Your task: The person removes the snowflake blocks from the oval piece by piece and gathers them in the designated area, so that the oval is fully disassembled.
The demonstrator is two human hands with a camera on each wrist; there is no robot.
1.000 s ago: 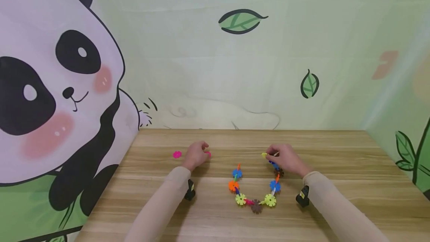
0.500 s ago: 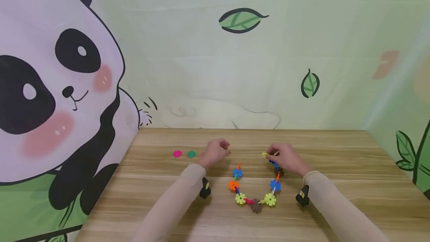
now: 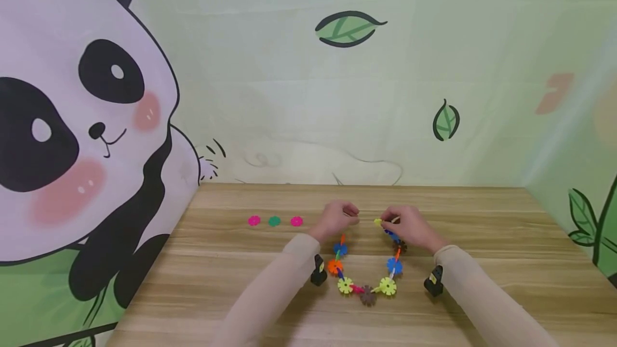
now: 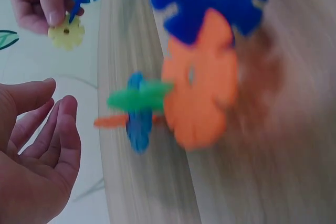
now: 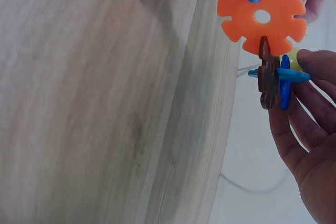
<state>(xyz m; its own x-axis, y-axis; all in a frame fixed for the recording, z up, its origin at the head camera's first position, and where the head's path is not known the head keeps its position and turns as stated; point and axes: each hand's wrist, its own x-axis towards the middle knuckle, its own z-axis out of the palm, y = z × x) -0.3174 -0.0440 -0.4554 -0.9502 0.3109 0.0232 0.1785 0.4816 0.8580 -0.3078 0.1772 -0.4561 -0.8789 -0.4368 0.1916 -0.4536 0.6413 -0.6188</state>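
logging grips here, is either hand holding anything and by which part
The right hand pinches the chain by its yellow end piece. The left hand holds nothing.

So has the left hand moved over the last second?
Yes. The left hand has travelled rightward, away from the pink disc, toward the right hand.

Children's playroom: panda mural (image 3: 82,133), wooden table (image 3: 482,218)

A wooden table (image 3: 231,261) stands against pale green walls (image 3: 270,95) painted with a panda (image 3: 72,122).
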